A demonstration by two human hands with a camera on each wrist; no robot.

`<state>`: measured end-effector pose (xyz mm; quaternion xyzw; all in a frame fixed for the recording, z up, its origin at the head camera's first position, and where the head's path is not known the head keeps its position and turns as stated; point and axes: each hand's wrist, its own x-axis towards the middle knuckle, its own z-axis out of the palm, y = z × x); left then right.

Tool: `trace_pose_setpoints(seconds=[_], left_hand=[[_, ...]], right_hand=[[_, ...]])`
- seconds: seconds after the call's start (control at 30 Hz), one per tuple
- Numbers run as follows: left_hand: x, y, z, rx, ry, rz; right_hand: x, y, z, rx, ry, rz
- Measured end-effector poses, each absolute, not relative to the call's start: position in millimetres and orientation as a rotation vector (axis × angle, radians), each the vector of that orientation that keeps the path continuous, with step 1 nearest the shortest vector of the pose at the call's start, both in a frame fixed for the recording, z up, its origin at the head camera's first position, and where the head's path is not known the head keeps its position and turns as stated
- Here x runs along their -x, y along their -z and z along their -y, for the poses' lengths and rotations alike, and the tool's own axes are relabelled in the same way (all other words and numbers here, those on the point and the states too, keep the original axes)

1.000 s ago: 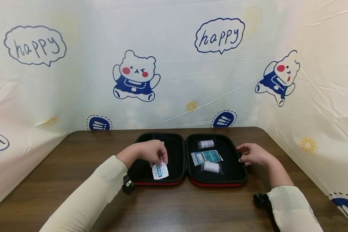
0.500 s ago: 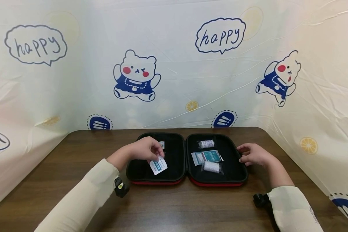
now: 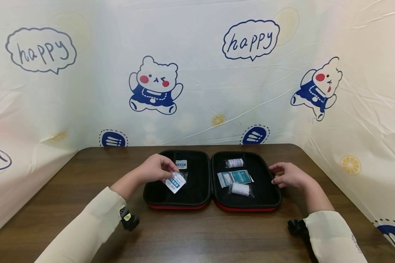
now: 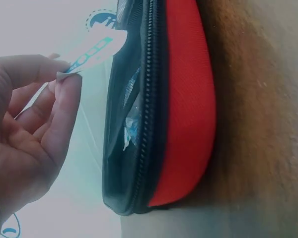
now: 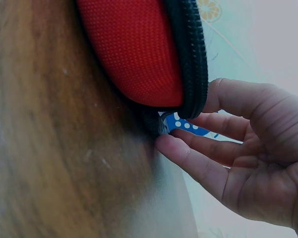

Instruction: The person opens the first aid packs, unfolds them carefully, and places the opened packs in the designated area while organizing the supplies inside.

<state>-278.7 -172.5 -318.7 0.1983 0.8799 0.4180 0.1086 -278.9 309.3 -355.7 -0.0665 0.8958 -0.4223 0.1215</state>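
Note:
An open red and black zip case [image 3: 197, 190] lies spread in two halves on the wooden table. Over its left half, my left hand [image 3: 153, 170] pinches a small white sachet with blue print [image 3: 175, 183] by one corner between thumb and forefinger. Beneath lie another white and blue sachet [image 3: 181, 164] and a clear plastic packet [image 3: 185, 176], partly covered. My right hand [image 3: 290, 176] holds the outer right edge of the case. In the right wrist view its thumb is at a black strap below the zipper, its forefinger against the zipper edge [image 5: 196, 69].
Inside the right half rest two wrapped white rolls, one farther roll [image 3: 234, 163] and one nearer roll [image 3: 240, 189]. Teal and white flat packets [image 3: 239, 177] lie between them. A patterned sheet [image 3: 197, 73] hangs behind the brown table [image 3: 217, 237].
My left hand has drawn left and slightly back with the sachet, uncovering the other sachet and the clear packet in the left half. My right hand and the case stay put.

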Motion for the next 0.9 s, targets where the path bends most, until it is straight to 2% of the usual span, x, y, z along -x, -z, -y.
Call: trace_pose_setpoints(seconds=[0.9], left_hand=[[268.4, 333.5, 215.8, -0.252, -1.277, -2.681]], right_hand=[[279.0, 356.7, -309.5, 0.2, 1.23, -2.617]])
